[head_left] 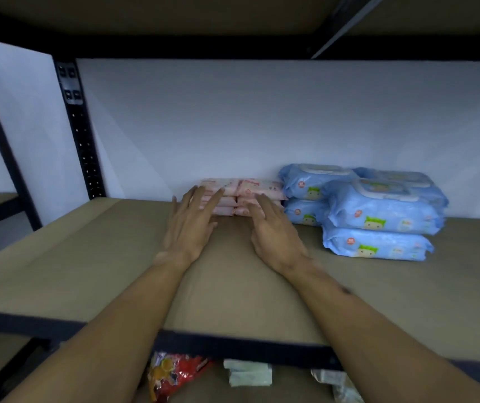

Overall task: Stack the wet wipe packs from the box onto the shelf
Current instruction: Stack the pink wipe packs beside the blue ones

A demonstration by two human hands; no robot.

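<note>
Shelf (87, 257): tan board in a black frame, white wall (233, 117) behind.
Pink wet wipe packs (250, 189): two stacked columns at the back.
Blue wet wipe packs (384, 216): stacked just right of the pink.
Left grip (189, 228): fingers straight and spread, at the left pink column.
Right grip (273, 234): spread likewise, at the right column; contact unclear.

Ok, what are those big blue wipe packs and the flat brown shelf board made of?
Big blue wipe packs: apparently soft glossy plastic film, crinkled with a sheen, stiffer lid on top. Flat brown shelf board: matt fibreboard or cardboard, dull and grainless; I can't tell which.
</note>
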